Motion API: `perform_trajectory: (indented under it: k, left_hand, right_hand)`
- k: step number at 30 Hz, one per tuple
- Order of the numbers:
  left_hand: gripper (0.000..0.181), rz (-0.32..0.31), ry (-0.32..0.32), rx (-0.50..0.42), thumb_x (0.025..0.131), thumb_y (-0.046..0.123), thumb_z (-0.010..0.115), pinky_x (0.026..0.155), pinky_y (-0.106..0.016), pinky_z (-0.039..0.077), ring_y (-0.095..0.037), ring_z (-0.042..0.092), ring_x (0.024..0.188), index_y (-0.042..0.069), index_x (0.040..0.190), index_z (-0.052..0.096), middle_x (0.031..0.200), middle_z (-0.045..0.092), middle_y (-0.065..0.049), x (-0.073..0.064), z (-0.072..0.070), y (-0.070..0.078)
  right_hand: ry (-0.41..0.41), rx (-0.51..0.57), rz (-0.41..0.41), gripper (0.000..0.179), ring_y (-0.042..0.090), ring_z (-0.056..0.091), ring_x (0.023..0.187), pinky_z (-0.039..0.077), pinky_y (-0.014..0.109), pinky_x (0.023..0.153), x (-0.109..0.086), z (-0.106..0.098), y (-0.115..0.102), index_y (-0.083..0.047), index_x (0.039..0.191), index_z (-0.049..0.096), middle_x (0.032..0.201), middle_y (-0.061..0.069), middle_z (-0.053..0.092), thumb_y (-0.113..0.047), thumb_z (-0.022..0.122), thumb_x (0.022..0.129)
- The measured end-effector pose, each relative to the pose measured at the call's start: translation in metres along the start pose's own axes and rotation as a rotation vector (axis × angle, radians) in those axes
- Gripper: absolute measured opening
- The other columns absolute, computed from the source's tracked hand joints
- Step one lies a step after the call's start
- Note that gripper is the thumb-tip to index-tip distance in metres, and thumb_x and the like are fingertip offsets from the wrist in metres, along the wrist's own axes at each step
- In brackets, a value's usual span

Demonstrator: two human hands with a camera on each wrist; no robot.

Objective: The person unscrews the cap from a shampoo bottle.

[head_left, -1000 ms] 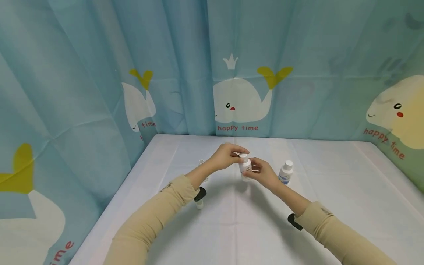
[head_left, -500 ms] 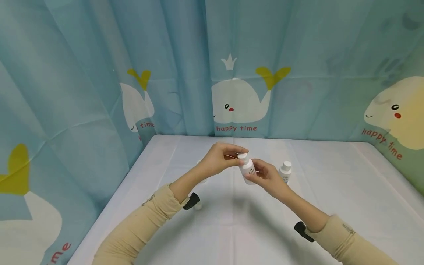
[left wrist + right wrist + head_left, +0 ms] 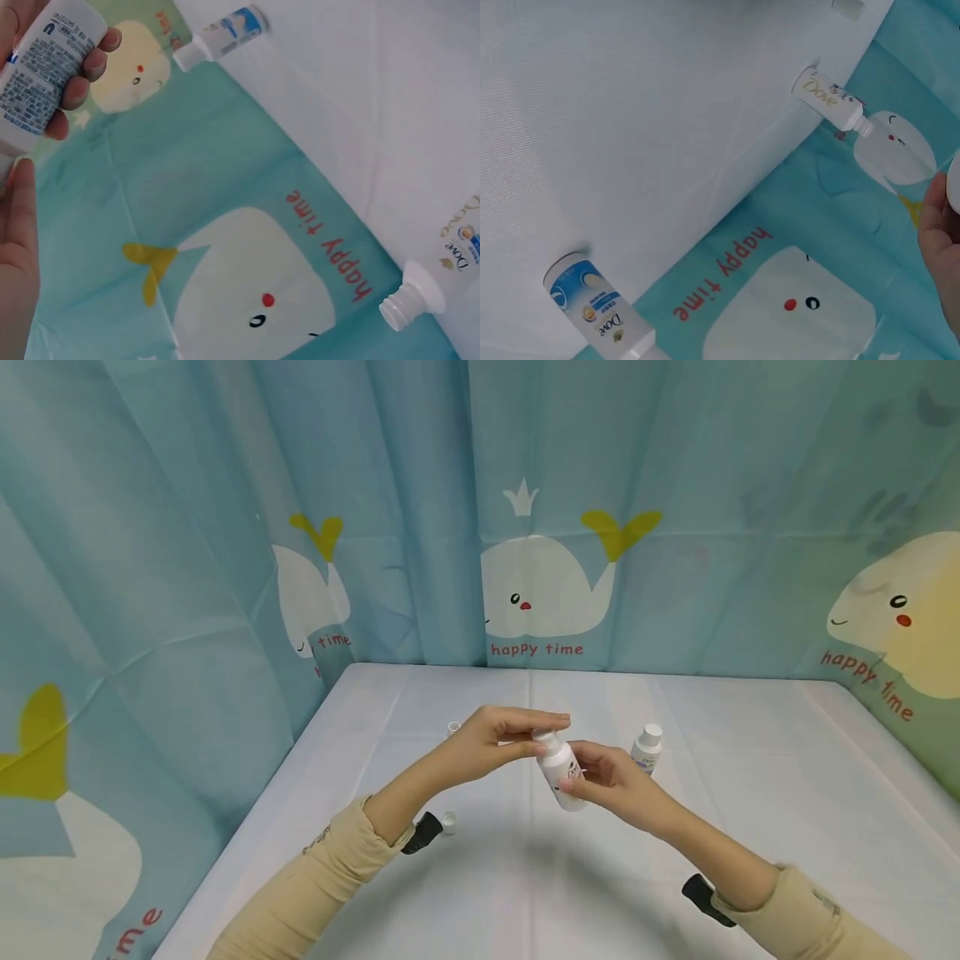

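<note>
A white bottle with a printed label tilts above the table in both hands. My right hand grips its body, fingers curled round the label. My left hand pinches the white cap between thumb and fingers, the fingers stretched over its top. In the left wrist view, small text covers the back of the held bottle, and the left thumb lies by the cap end. Only a sliver of the held bottle shows in the right wrist view, beside the hand.
A capped Dove bottle with a blue label stands right of the hands. An uncapped Dove bottle stands at the left, mostly hidden in the head view behind the left arm. A loose white cap lies near the left cuff. Whale-print curtains surround the table.
The held bottle has risen off the table, come nearer to me and gone from upright to tilted, both hands moving with it. The left fingers now lie straighter across the cap.
</note>
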State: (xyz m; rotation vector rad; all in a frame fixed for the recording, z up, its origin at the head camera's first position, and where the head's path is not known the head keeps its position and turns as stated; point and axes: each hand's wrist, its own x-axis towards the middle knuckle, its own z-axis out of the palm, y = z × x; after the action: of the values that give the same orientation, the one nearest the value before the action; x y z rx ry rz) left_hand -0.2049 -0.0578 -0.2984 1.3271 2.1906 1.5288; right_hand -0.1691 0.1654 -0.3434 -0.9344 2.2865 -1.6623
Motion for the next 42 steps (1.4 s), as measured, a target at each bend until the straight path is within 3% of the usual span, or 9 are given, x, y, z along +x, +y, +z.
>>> perform_trajectory:
  k: [10, 13, 17, 21, 27, 32, 36, 39, 42]
  left_hand:
    - [0.029, 0.136, 0.006, -0.063, 0.082, -0.007, 0.065, 0.079, -0.031, 0.058, -0.025, 0.066, 0.101, -0.014, 0.110, 0.062, 0.111, 0.064, -0.028, -0.012, 0.005, 0.006]
    - [0.028, 0.162, 0.037, -0.109, 0.081, -0.009, 0.064, 0.080, -0.033, 0.058, -0.027, 0.066, 0.099, -0.016, 0.108, 0.061, 0.109, 0.064, -0.031, -0.013, 0.007, 0.006]
    - [0.027, 0.181, 0.083, -0.135, 0.081, -0.010, 0.064, 0.081, -0.033, 0.058, -0.025, 0.067, 0.098, -0.018, 0.107, 0.061, 0.107, 0.063, -0.032, -0.014, 0.010, 0.005]
    - [0.026, 0.132, 0.180, -0.099, 0.081, -0.008, 0.065, 0.078, -0.031, 0.058, -0.024, 0.069, 0.093, -0.014, 0.107, 0.064, 0.105, 0.066, -0.029, -0.014, 0.014, 0.005]
    - [0.027, -0.005, 0.344, -0.021, 0.076, 0.002, 0.075, 0.070, -0.029, 0.059, -0.012, 0.070, 0.075, -0.004, 0.102, 0.070, 0.097, 0.072, -0.019, -0.012, 0.020, 0.006]
    - [0.022, 0.038, 0.446, 0.085, 0.071, 0.007, 0.081, 0.068, -0.027, 0.058, -0.005, 0.062, 0.070, 0.000, 0.089, 0.071, 0.085, 0.071, -0.011, -0.008, 0.021, 0.008]
    - [0.020, 0.055, 0.443, 0.148, 0.071, 0.010, 0.082, 0.068, -0.029, 0.057, -0.006, 0.059, 0.071, 0.004, 0.080, 0.066, 0.079, 0.066, -0.008, -0.003, 0.018, 0.009]
    - [0.020, -0.002, 0.397, 0.150, 0.073, 0.012, 0.081, 0.072, -0.028, 0.057, -0.008, 0.061, 0.075, 0.005, 0.080, 0.063, 0.083, 0.066, -0.008, -0.001, 0.016, 0.009]
    - [0.024, -0.070, 0.328, 0.113, 0.074, 0.011, 0.080, 0.077, -0.022, 0.056, -0.012, 0.066, 0.085, 0.003, 0.093, 0.067, 0.098, 0.069, -0.009, -0.002, 0.013, 0.011]
  right_hand:
    - [-0.064, -0.002, -0.100, 0.036, 0.002, 0.057, 0.107, 0.051, 0.021, 0.088, -0.010, 0.006, -0.011, 0.009, 0.128, 0.047, 0.119, -0.018, 0.057, -0.006, 0.051, 0.096]
    - [-0.057, -0.016, -0.131, 0.035, 0.002, 0.057, 0.102, 0.051, 0.021, 0.086, -0.012, 0.008, -0.015, 0.009, 0.129, 0.046, 0.117, -0.013, 0.058, -0.004, 0.049, 0.097]
    - [-0.028, -0.076, -0.155, 0.035, 0.004, 0.055, 0.095, 0.051, 0.022, 0.080, -0.012, 0.011, -0.019, 0.007, 0.130, 0.045, 0.115, 0.005, 0.059, -0.005, 0.048, 0.097]
    - [0.036, -0.143, -0.148, 0.036, 0.004, 0.055, 0.092, 0.052, 0.021, 0.079, -0.009, 0.012, -0.020, 0.007, 0.129, 0.047, 0.113, 0.016, 0.061, -0.007, 0.052, 0.096]
    - [0.125, -0.177, -0.143, 0.036, 0.005, 0.058, 0.087, 0.051, 0.022, 0.078, -0.004, 0.013, -0.019, 0.005, 0.124, 0.054, 0.110, 0.015, 0.064, -0.006, 0.060, 0.091]
    - [0.141, -0.152, -0.136, 0.035, 0.005, 0.058, 0.086, 0.052, 0.022, 0.076, -0.003, 0.014, -0.021, 0.005, 0.124, 0.055, 0.110, 0.015, 0.064, -0.006, 0.061, 0.091]
    - [0.139, -0.126, -0.118, 0.036, 0.004, 0.060, 0.089, 0.053, 0.021, 0.079, -0.002, 0.015, -0.022, 0.005, 0.125, 0.054, 0.113, 0.019, 0.063, -0.007, 0.060, 0.091]
    - [0.136, -0.117, -0.095, 0.037, 0.004, 0.061, 0.090, 0.054, 0.021, 0.080, -0.002, 0.017, -0.021, 0.005, 0.126, 0.054, 0.115, 0.020, 0.063, -0.008, 0.060, 0.092]
    - [0.140, -0.116, -0.080, 0.037, 0.004, 0.062, 0.090, 0.054, 0.022, 0.080, -0.004, 0.020, -0.019, 0.005, 0.125, 0.055, 0.113, 0.019, 0.064, -0.009, 0.061, 0.091]
